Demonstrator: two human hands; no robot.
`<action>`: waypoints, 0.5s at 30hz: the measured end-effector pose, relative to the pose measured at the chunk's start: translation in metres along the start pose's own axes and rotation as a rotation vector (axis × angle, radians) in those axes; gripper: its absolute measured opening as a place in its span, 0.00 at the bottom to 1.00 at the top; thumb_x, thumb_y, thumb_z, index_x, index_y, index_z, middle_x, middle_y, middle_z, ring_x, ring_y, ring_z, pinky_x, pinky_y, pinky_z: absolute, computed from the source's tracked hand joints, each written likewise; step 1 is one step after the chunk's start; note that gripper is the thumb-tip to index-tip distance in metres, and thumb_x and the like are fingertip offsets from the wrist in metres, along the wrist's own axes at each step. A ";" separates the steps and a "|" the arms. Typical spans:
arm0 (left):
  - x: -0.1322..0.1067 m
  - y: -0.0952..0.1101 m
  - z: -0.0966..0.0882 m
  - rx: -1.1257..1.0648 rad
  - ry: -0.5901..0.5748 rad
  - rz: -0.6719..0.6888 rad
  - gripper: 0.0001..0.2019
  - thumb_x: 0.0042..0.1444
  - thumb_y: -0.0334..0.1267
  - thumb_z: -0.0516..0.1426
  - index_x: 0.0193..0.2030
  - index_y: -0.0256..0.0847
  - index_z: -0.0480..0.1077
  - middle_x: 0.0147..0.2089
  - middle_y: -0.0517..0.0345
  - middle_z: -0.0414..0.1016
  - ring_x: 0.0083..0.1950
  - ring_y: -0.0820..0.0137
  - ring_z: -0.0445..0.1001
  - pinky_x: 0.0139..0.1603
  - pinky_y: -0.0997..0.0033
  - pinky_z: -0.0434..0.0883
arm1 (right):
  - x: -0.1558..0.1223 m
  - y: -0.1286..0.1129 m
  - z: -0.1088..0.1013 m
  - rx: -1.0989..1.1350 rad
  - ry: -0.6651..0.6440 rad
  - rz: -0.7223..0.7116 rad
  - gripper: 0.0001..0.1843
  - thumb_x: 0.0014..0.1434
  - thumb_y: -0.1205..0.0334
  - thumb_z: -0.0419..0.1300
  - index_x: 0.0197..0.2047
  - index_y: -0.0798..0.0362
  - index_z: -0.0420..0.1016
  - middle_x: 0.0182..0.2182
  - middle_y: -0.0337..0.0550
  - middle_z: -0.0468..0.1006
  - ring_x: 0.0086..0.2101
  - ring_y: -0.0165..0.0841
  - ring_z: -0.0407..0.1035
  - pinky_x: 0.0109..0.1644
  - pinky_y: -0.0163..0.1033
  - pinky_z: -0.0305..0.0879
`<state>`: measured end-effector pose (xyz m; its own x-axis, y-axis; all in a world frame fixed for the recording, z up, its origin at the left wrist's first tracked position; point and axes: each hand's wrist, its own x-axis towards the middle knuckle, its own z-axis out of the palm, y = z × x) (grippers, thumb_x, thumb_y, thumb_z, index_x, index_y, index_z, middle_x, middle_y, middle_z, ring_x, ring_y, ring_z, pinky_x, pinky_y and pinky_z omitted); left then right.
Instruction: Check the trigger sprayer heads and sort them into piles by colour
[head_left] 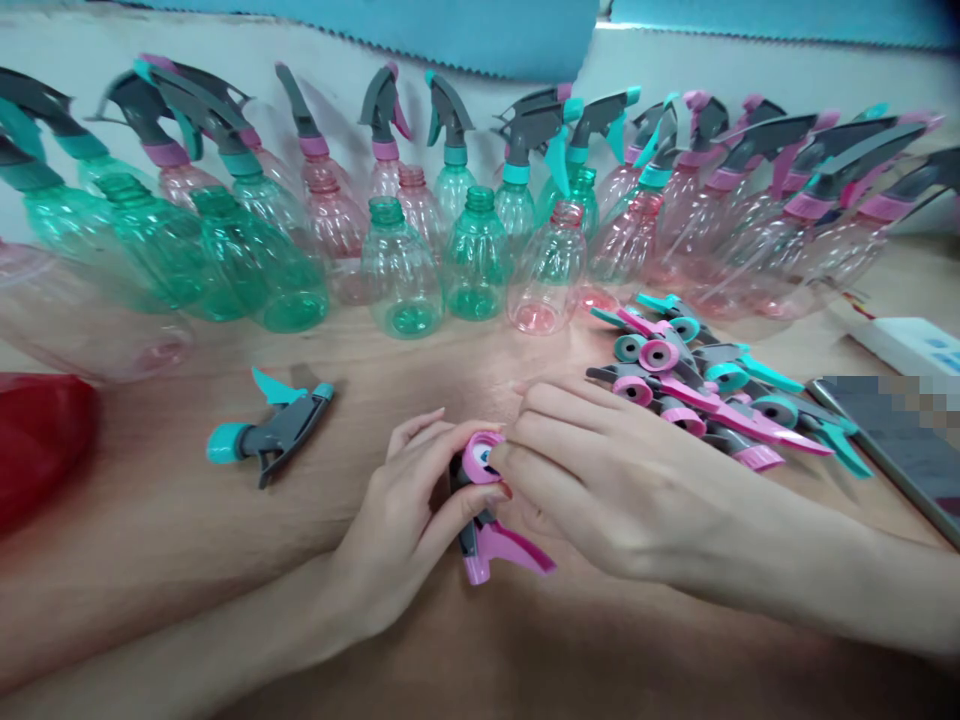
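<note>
My left hand (409,515) is wrapped round a grey and pink spray trigger head (487,520), its pink collar turned up and its pink trigger pointing down toward me. My right hand (600,470) comes in from the right, its fingertips pinched at the rim of the pink collar; what they pinch is too small to see. A loose teal and grey trigger head (274,430) lies on the wooden table (187,520) to the left of my hands.
A pile of pink and teal trigger heads (705,390) lies just right of my right hand. Rows of green and pink plastic bottles (420,250), some capped, stand at the back. A red object (37,440) is at the left edge, a phone (900,440) at the right.
</note>
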<state>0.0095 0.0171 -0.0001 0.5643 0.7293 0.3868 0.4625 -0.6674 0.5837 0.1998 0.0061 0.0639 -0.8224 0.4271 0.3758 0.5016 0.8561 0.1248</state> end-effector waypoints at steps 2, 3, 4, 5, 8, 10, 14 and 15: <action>0.000 0.000 0.000 0.001 0.006 -0.027 0.13 0.64 0.44 0.49 0.51 0.42 0.63 0.49 0.54 0.75 0.52 0.64 0.72 0.60 0.53 0.63 | -0.001 0.002 -0.001 0.019 -0.031 -0.009 0.18 0.61 0.77 0.44 0.28 0.61 0.72 0.24 0.47 0.70 0.28 0.37 0.59 0.33 0.42 0.57; 0.000 0.000 0.000 0.003 0.003 -0.046 0.13 0.64 0.44 0.49 0.51 0.43 0.64 0.49 0.54 0.75 0.53 0.63 0.71 0.60 0.53 0.63 | -0.001 0.004 -0.001 0.029 -0.052 -0.017 0.17 0.61 0.77 0.45 0.29 0.62 0.73 0.25 0.47 0.70 0.28 0.36 0.59 0.34 0.41 0.57; -0.001 0.000 0.000 0.003 -0.002 -0.062 0.13 0.64 0.45 0.49 0.51 0.43 0.64 0.49 0.54 0.75 0.53 0.63 0.71 0.60 0.52 0.63 | -0.002 0.006 -0.001 0.038 -0.070 -0.025 0.16 0.60 0.78 0.46 0.30 0.62 0.73 0.26 0.47 0.71 0.28 0.36 0.60 0.34 0.41 0.57; -0.001 0.000 0.000 0.000 -0.009 -0.070 0.13 0.64 0.45 0.49 0.51 0.43 0.64 0.49 0.54 0.75 0.53 0.62 0.71 0.60 0.52 0.63 | -0.003 0.008 -0.001 0.051 -0.083 -0.035 0.15 0.59 0.79 0.47 0.30 0.62 0.73 0.27 0.47 0.71 0.29 0.36 0.60 0.34 0.40 0.57; -0.001 0.000 0.001 -0.018 -0.019 -0.063 0.13 0.63 0.46 0.50 0.50 0.44 0.65 0.47 0.54 0.75 0.52 0.62 0.71 0.60 0.50 0.62 | -0.005 0.014 0.001 0.082 -0.094 -0.061 0.14 0.59 0.78 0.49 0.29 0.61 0.71 0.27 0.46 0.71 0.29 0.35 0.60 0.33 0.39 0.58; -0.001 0.000 0.002 -0.019 -0.020 -0.064 0.14 0.63 0.47 0.50 0.50 0.44 0.65 0.46 0.54 0.75 0.52 0.61 0.71 0.60 0.49 0.63 | -0.006 0.016 0.004 0.080 -0.098 -0.069 0.13 0.60 0.78 0.49 0.30 0.61 0.72 0.27 0.46 0.72 0.29 0.35 0.61 0.34 0.39 0.59; -0.002 -0.002 0.002 0.001 -0.015 -0.114 0.15 0.63 0.47 0.50 0.51 0.43 0.65 0.48 0.53 0.74 0.55 0.59 0.68 0.58 0.48 0.65 | -0.005 0.015 0.008 0.063 -0.056 -0.052 0.12 0.60 0.75 0.52 0.28 0.60 0.73 0.25 0.45 0.72 0.27 0.34 0.59 0.31 0.38 0.58; -0.002 -0.002 0.003 0.004 -0.010 -0.119 0.15 0.63 0.47 0.50 0.52 0.43 0.65 0.49 0.52 0.74 0.55 0.59 0.68 0.58 0.48 0.65 | -0.005 0.014 0.008 0.064 -0.041 -0.052 0.12 0.60 0.75 0.53 0.27 0.60 0.73 0.25 0.44 0.72 0.27 0.34 0.59 0.30 0.38 0.57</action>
<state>0.0088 0.0167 -0.0043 0.5119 0.8021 0.3077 0.5296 -0.5766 0.6221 0.2091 0.0182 0.0567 -0.8578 0.3919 0.3325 0.4408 0.8937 0.0838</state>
